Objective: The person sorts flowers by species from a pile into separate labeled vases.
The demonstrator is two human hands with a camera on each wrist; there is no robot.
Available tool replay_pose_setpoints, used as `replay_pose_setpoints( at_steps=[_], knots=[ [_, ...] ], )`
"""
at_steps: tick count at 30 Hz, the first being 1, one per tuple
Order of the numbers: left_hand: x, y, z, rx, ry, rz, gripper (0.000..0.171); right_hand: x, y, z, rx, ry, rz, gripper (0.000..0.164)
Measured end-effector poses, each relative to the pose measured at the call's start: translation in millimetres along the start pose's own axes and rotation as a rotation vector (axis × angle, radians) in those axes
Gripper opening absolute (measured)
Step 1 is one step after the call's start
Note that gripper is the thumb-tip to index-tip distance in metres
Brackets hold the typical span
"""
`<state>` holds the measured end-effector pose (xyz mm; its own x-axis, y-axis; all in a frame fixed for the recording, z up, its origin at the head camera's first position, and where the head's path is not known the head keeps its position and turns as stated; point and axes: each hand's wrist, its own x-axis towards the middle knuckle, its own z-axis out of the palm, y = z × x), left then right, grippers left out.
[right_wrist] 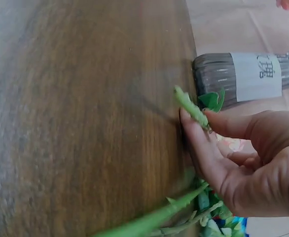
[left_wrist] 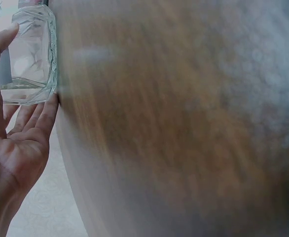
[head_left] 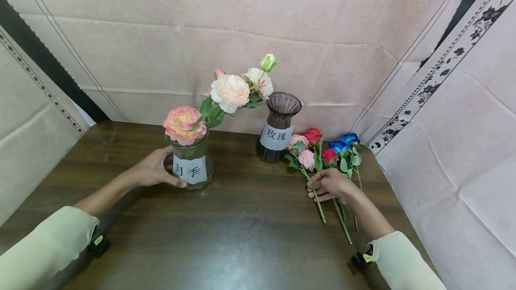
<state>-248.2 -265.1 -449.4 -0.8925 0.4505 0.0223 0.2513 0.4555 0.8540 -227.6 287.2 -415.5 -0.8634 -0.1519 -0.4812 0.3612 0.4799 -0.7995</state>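
Cupping a clear vase (head_left: 191,169) and pinching a pink-flower stem (head_left: 319,205)

Call 12 o'clock dead ahead of the person. Starting left: the clear vase stands upright on the table (head_left: 250,218) at about 11. Looks like thick glass, so I'd guess it's heavy, rigid, kinda slippery and breakable. With a pink bloom (head_left: 185,124) in it and cream flowers (head_left: 230,93) leaning off toward 2 o'clock, it's probably a bit tippy too, so I'd hold it low round the body. The left hand (head_left: 158,169) does about that: thumb across the front, fingers wrapped round the far side. Forearm points to 2 o'clock.

Just past 12 is a dark vase (head_left: 280,117), neither hand on it.

Then the pink-flower stem, roughly 1 o'clock, right beside red flowers (head_left: 312,135) and blue flowers (head_left: 344,142). Should be super light, springy stalk, soft petals that squash easily. Best grab is bare stalk below the blooms, and the right hand (head_left: 328,185) has it there, pinched between thumb and finger. Other fingers are partly hidden, can't tell what they touch. That forearm aims at 10 o'clock, over the neighbouring stalks, so leaves might snag.
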Motion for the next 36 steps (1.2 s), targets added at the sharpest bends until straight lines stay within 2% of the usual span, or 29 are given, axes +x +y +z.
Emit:
replay_pose_setpoints(
  at_steps=[6, 13, 18, 27, 36],
  knots=[
    [0.7, -0.1, 0.7, 0.005, 0.001, 0.005, 0.103, 8, 7, -8, 0.148, -0.125, 0.039, 0.025],
    [-0.1, 0.3, 0.2, 0.011, 0.006, 0.007, 0.102, 14, 11, -11, 0.268, -0.206, 0.024, 0.021],
    [-0.9, 0.8, -0.1, -0.004, 0.003, 0.007, 0.103, 17, 12, -6, 0.312, -0.227, -0.01, 0.022],
    [-1.3, 1.1, 0.8, 0.006, 0.005, 0.006, 0.103, 21, 8, 7, 0.389, -0.191, -0.041, 0.022],
    [0.1, -0.9, 0.0, -0.003, 0.001, 0.012, 0.102, 22, 12, 11, 0.47, -0.2, -0.037, 0.028]
  ],
)
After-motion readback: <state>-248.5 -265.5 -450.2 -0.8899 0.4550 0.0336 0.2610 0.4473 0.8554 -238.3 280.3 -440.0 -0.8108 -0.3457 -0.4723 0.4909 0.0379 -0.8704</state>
